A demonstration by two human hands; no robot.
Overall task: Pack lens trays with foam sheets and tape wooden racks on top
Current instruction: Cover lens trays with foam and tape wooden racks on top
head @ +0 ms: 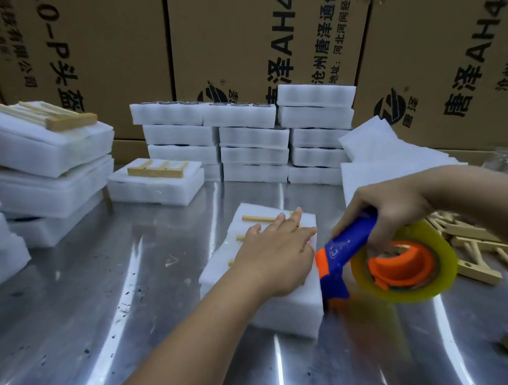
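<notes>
Well to the left of your left hand point(278, 249), a leaning stack of white foam packs point(42, 169) sits on the shiny steel bench point(105, 286), with a pale wooden rack point(57, 118) lying on top. Ahead and left of that hand, a single white foam pack point(156, 189) carries a second wooden rack point(157, 169). Beyond your fingertips, against the brown printed cardboard boxes point(240, 33), stand stacks of white foam lens trays point(253, 140).

Your left hand lies flat, fingers straight. It presses down on the slatted wooden rack point(258, 219) that rests on the white foam-wrapped tray pack point(281, 304) directly under your palm. The slat ends show past the hand's left side.

Just right of that hand, at the pack's right edge, is the blue and orange tape dispenser point(344, 249) with its roll of yellowish clear tape point(411, 294). Your right hand point(393, 206) is curled round the dispenser's blue handle, gripping it from above.

Beyond your right hand lie loose white foam sheets point(391, 157). To its right, a heap of bare wooden racks point(476, 249) lies on the bench.
</notes>
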